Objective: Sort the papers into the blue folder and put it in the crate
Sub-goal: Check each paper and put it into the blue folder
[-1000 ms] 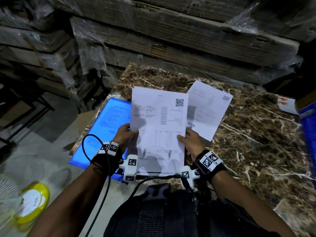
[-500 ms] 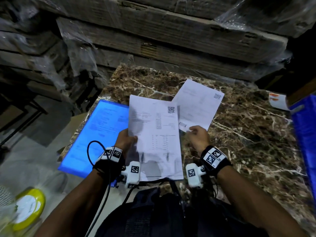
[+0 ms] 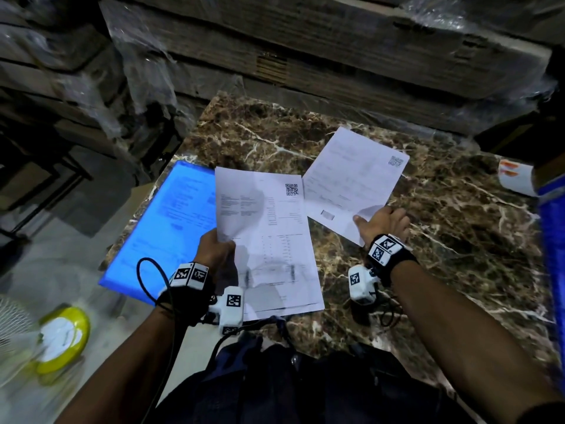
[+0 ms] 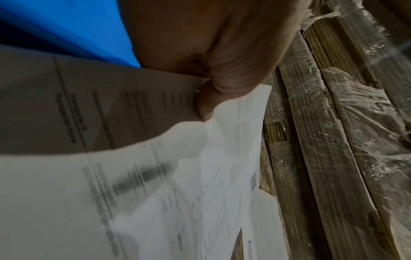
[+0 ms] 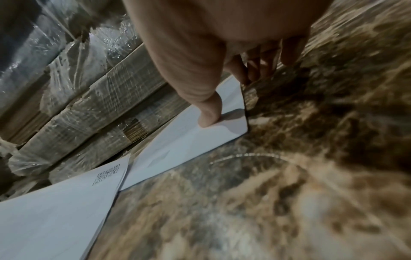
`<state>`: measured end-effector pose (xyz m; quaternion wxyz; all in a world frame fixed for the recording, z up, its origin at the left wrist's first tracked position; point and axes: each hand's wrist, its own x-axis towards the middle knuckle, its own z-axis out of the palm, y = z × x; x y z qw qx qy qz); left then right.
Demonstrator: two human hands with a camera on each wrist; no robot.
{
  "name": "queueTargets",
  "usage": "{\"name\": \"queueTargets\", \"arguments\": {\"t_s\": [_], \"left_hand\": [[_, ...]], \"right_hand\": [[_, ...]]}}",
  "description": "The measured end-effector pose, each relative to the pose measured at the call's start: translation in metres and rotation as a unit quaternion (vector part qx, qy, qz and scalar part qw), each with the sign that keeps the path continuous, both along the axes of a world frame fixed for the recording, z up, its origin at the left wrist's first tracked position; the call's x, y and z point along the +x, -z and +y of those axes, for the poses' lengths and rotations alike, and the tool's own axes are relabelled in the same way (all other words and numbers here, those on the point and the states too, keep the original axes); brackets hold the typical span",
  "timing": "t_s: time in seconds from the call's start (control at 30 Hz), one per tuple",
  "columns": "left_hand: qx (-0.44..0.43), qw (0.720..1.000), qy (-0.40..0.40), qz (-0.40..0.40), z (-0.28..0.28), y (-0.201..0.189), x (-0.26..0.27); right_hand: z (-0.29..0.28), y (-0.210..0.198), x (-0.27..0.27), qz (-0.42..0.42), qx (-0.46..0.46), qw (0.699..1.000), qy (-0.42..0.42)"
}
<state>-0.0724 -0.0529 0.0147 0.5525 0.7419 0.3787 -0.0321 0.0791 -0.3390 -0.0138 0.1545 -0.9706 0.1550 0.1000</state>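
Right hand (image 3: 383, 223), nearer, presses open fingers on the loose white sheet's (image 3: 351, 182) near corner, its long axis angling away right, while the left hand (image 3: 215, 249) pinches the printed white paper stack (image 3: 269, 240).

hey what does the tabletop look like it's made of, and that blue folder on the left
Tabletop: looks like polished brown marble or a marble-look slab, going by the white veins and mottled pattern. Blue folder: probably thin translucent plastic, glossy; printed lines of a sheet inside show through its cover.
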Motion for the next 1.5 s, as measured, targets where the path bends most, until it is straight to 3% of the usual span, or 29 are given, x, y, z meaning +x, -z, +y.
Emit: {"name": "queueTargets", "arguments": {"t_s": [0.53,0.67,0.93,1.13,1.27,1.5], "left_hand": [[-0.003,1.0,0.007,0.008,0.005,-0.005,-0.007],[-0.01,1.0,0.004,0.004,0.014,-0.003,-0.011],[0.021,1.0,0.021,-0.003,0.031,-0.01,-0.008],[-0.042,0.999,0.017,-0.027,0.047,-0.017,-0.002],[-0.056,0.997,0.052,-0.005,0.06,-0.018,0.0],[-0.089,0.992,0.085,-0.004,0.068,-0.011,0.004]], "right_hand": [[-0.007,-0.004,0.009,-0.018,0.083,0.996,0.022],[-0.009,-0.01,0.007,-0.04,0.215,0.973,0.076],[-0.027,-0.019,-0.014,-0.062,0.349,0.917,0.183],[-0.046,-0.021,-0.052,-0.087,0.446,0.859,0.236],[-0.045,-0.019,-0.082,-0.058,0.457,0.858,0.226],[0.018,-0.026,-0.136,0.021,0.475,0.865,0.161]]}}
